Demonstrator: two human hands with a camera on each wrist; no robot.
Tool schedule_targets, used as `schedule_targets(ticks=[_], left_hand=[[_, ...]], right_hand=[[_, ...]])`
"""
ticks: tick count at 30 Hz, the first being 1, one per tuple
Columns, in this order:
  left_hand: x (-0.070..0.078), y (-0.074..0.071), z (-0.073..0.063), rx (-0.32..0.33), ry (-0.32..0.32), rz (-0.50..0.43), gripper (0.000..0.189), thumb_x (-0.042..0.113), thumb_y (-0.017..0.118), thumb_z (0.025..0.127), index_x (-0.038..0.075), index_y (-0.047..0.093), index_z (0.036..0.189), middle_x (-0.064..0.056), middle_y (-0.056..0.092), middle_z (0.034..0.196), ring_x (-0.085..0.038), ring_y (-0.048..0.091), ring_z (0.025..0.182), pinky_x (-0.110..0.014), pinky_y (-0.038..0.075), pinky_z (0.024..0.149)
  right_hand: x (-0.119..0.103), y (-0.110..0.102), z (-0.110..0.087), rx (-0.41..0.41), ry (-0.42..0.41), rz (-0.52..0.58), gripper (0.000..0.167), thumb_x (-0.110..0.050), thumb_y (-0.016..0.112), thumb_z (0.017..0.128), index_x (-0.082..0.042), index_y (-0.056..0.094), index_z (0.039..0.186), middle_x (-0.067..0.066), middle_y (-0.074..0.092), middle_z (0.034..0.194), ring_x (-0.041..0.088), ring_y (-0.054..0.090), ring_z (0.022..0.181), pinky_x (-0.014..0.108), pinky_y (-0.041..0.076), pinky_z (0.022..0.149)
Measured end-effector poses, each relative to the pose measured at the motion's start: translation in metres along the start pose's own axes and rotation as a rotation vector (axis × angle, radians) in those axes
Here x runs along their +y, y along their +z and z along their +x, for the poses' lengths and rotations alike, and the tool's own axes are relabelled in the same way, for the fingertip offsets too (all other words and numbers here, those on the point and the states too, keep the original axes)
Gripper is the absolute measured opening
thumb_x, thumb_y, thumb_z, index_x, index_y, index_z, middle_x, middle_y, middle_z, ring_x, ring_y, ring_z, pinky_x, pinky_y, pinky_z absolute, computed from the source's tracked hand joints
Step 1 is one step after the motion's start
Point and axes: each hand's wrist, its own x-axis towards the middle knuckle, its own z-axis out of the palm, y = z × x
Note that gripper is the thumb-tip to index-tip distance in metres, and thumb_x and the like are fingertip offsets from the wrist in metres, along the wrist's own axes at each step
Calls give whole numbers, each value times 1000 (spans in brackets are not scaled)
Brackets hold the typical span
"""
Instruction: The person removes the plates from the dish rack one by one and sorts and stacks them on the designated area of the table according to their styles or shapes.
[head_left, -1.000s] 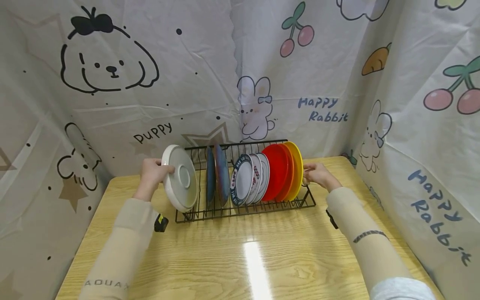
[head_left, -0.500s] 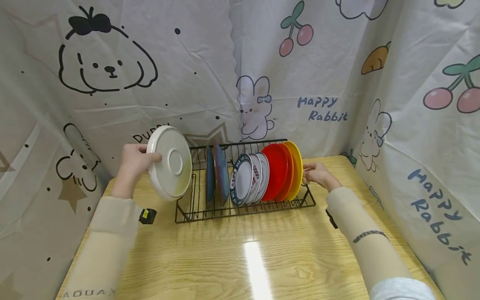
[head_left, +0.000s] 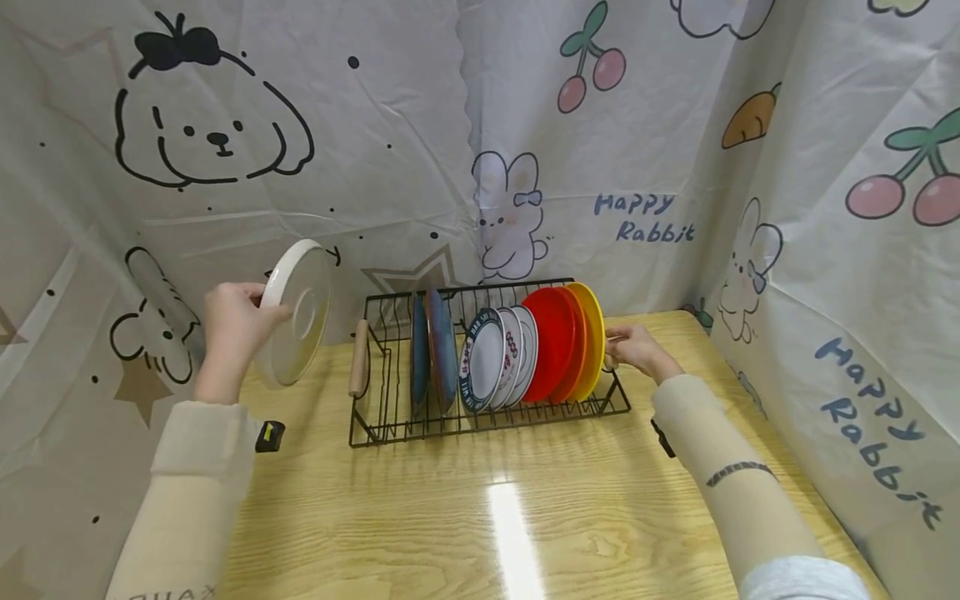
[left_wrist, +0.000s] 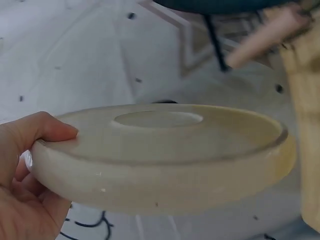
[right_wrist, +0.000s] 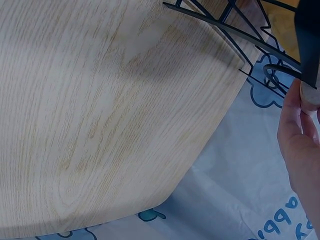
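In the head view my left hand (head_left: 236,329) holds a white plate (head_left: 298,329) by its near rim, lifted clear of the black wire dish rack (head_left: 491,428). The plate stands on edge, its foot ring facing the rack. In the left wrist view the thumb lies on the underside of the plate (left_wrist: 165,175), fingers beneath. My right hand (head_left: 637,348) grips the handle at the rack's right end; the right wrist view shows fingers curled round this handle (right_wrist: 310,97). Next to that hand stands a yellow plate (head_left: 596,333). A wooden handle (head_left: 359,358) shows at the rack's left end.
Upright in the rack stand two dark blue plates (head_left: 442,354), several white patterned plates (head_left: 486,362) and red plates (head_left: 551,342). The rack sits near the back of a wooden table (head_left: 420,517). A printed white curtain (head_left: 420,125) hangs behind and at both sides.
My left hand has lifted the white plate out of the rack's left end and carried it left, turning it more edge-on. The left wooden handle has come into sight. My right hand has not moved.
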Motion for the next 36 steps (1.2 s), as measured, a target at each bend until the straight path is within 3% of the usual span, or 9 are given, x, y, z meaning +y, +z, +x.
schedule_targets(ticks=[6, 9, 12, 15, 22, 36], left_hand=[[-32, 17, -1, 43, 144, 165, 14, 3, 65, 77, -8, 69, 85, -27, 64, 78, -41, 57, 70, -54, 44, 69], [-52, 28, -2, -7, 196, 236, 7, 0, 63, 79, -7, 65, 77, -25, 62, 71, -38, 55, 61, -53, 43, 59], [-70, 38, -7, -83, 209, 278, 9, -2, 61, 82, -5, 60, 74, -22, 59, 67, -31, 48, 52, -43, 39, 46], [-89, 50, -13, -131, 228, 322, 12, -2, 61, 83, -3, 56, 72, -19, 57, 64, -25, 44, 49, -35, 34, 42], [-124, 75, -21, -52, 361, 470, 8, -6, 66, 75, -6, 58, 75, -23, 60, 65, -36, 54, 50, -47, 43, 43], [-144, 92, -34, -160, 320, 536, 10, -10, 56, 81, -9, 60, 90, -29, 62, 80, -44, 59, 63, -53, 49, 51]], right_hand=[[1, -1, -1, 0, 1, 3, 49, -3, 46, 93, 15, 31, 135, 34, 46, 125, 25, 54, 100, 24, 50, 75], [2, -2, -2, 0, -9, 6, 49, -3, 47, 92, 16, 31, 134, 35, 46, 124, 23, 54, 98, 24, 49, 75], [2, -1, -2, -2, -16, 8, 48, -2, 47, 92, 16, 31, 134, 35, 46, 124, 23, 53, 99, 24, 49, 77], [2, -1, -2, 3, -14, 7, 48, -2, 46, 93, 16, 32, 134, 34, 46, 125, 25, 53, 103, 24, 50, 80], [2, -2, -2, -1, -18, 15, 47, 0, 46, 92, 15, 32, 134, 34, 47, 124, 23, 53, 99, 24, 50, 78], [-2, 0, -5, 0, -7, 7, 48, -2, 45, 93, 14, 30, 135, 33, 45, 127, 33, 51, 111, 38, 47, 92]])
